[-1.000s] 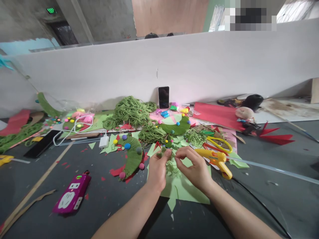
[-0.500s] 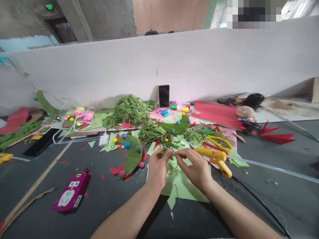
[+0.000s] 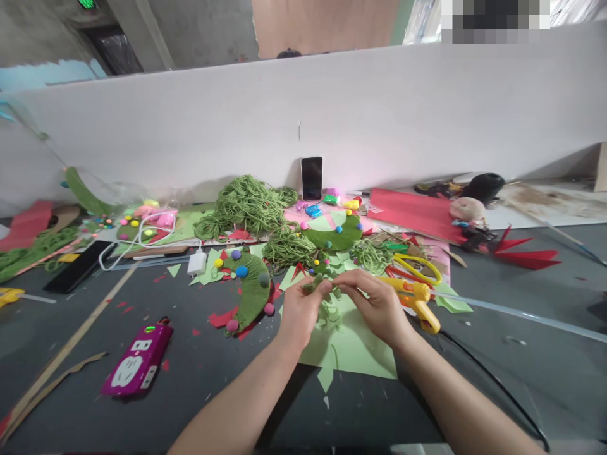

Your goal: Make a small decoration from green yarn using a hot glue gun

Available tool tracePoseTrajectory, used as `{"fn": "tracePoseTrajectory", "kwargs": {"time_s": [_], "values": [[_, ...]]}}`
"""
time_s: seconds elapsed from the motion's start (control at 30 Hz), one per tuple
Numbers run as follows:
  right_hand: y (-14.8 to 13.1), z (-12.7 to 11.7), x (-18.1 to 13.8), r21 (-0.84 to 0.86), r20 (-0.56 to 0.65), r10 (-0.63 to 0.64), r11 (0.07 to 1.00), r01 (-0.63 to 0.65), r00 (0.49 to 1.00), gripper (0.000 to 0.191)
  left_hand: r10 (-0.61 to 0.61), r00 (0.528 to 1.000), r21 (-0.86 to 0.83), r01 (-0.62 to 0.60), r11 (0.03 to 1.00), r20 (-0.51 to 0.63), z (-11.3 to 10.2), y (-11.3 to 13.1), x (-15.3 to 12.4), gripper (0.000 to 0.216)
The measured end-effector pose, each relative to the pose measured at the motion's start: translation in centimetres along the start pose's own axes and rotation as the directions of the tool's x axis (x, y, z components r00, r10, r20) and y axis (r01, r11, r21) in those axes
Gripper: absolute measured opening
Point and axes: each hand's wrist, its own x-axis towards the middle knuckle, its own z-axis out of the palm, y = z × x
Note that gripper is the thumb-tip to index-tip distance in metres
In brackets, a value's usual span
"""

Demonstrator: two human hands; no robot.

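Pinched in my left hand (image 3: 298, 319) is a small green yarn-wrapped piece (image 3: 313, 285), partly hidden by the thumb and fingers. My right hand (image 3: 382, 309) has thumb and forefinger pressed together close beside it, apparently on a thin strand of the green yarn. Both hands meet over a light green paper sheet (image 3: 363, 354), where loose yarn loops (image 3: 331, 314) hang or lie below them. To the left lies a curved green yarn-wound form (image 3: 255, 294) with coloured pompoms. A yellow glue gun (image 3: 417, 300) rests just right of my right hand.
A heap of green yarn (image 3: 249, 205) lies behind, near an upright phone (image 3: 312, 178) leaning on the white partition (image 3: 213, 120). A purple device (image 3: 137, 360) sits left, with a white charger (image 3: 196, 262) and a black phone (image 3: 78, 266) beyond. Red card (image 3: 412, 212) lies back right.
My hands stay together on the green piece; the right fingers have shifted slightly closer to the left thumb. The whole view has tilted a little.
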Motion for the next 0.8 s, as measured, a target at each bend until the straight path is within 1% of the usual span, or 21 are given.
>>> {"fn": "tracePoseTrajectory", "kwargs": {"time_s": [0.07, 0.13, 0.33, 0.5, 0.7, 0.8], "values": [[0.08, -0.10, 0.13, 0.046, 0.015, 0.055, 0.997, -0.056, 0.998, 0.016, -0.017, 1.000, -0.015, 0.017, 1.000, 0.018, 0.04, 0.12, 0.03, 0.031], [0.22, -0.22, 0.20, 0.070, 0.035, 0.080, 0.994, -0.082, 0.996, 0.015, -0.027, 0.999, -0.013, 0.027, 1.000, 0.032, 0.07, 0.30, 0.02, 0.030], [0.35, -0.48, 0.24, 0.067, 0.076, 0.085, 0.994, -0.090, 0.994, 0.018, -0.033, 0.997, -0.026, 0.035, 0.999, 0.063, 0.01, 0.64, 0.12, 0.028], [-0.25, -0.42, 0.09, 0.037, 0.051, 0.062, 0.997, -0.064, 0.997, 0.018, -0.045, 0.997, -0.043, 0.048, 0.998, 0.067, -0.05, 0.74, 0.16, 0.029], [-0.54, -0.01, -0.10, 0.038, 0.012, 0.097, 0.995, -0.097, 0.995, 0.014, -0.043, 0.998, -0.070, 0.046, 0.996, 0.042, 0.22, 0.76, -0.08, 0.027], [-0.48, 0.12, -0.13, 0.048, -0.003, 0.113, 0.992, -0.113, 0.994, 0.016, -0.037, 0.999, -0.047, 0.039, 0.998, 0.039, 0.22, 0.64, -0.12, 0.027]]}}
